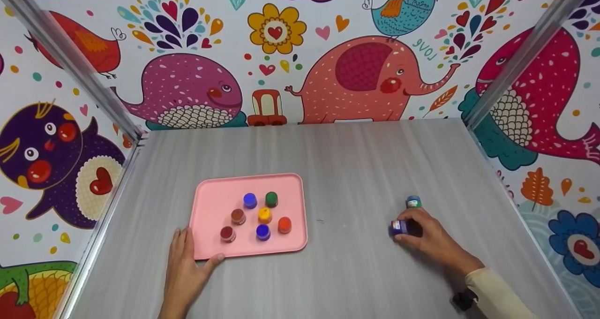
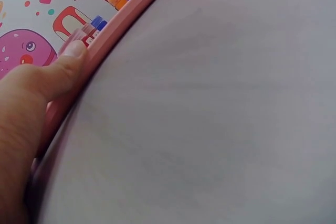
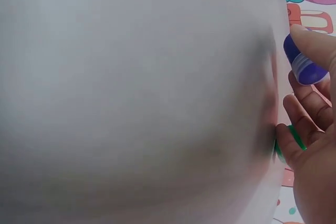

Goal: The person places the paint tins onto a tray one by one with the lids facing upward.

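My right hand [image 1: 433,239] pinches a small dark blue paint jar [image 1: 398,228] between thumb and fingers on the table's right side. In the right wrist view the blue jar [image 3: 302,64] is tilted, its clear body under the thumb. A green paint jar [image 1: 413,201] stands just beyond that hand; the right wrist view shows it partly hidden behind the fingers. At the pink tray's [image 1: 206,192] near left corner lies my left hand [image 1: 185,267], fingers straight along the side. Its thumb [image 2: 68,66] rests at the tray's front rim.
On the tray stand several paint jars: two blue, a green [image 1: 271,199], a yellow [image 1: 265,215], an orange-red [image 1: 284,224], a brown [image 1: 238,216] and a maroon [image 1: 228,234]. Cartoon-printed walls with metal rails [image 1: 520,51] border the grey table [image 1: 347,169] at the back and sides.
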`<state>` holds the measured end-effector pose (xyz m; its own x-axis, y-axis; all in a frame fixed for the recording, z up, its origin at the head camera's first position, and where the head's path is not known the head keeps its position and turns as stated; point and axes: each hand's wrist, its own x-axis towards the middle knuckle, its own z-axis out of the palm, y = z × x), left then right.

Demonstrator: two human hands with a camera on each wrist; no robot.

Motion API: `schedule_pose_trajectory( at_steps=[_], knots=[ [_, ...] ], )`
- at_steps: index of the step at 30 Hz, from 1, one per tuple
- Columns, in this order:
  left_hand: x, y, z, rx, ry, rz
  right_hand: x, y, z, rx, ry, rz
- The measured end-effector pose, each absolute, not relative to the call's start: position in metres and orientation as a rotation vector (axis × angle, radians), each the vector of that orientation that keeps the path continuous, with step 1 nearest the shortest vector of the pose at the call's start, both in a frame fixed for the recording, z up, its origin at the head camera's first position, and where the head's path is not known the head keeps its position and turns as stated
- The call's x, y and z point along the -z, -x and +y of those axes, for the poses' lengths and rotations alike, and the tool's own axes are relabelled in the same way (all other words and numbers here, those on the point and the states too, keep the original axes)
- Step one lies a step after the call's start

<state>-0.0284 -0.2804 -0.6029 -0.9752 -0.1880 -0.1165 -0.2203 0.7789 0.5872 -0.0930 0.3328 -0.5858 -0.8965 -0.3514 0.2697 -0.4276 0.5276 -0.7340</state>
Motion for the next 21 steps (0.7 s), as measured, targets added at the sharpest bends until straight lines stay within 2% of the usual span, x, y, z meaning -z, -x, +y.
schedule_pose_trajectory(
  at_steps=[21],
  knots=[
    [0.602, 0.030, -0.282, -0.965, 0.339, 2.903, 0.586, 0.110, 0.303, -1.274, -0.785, -2.676]
  ],
)
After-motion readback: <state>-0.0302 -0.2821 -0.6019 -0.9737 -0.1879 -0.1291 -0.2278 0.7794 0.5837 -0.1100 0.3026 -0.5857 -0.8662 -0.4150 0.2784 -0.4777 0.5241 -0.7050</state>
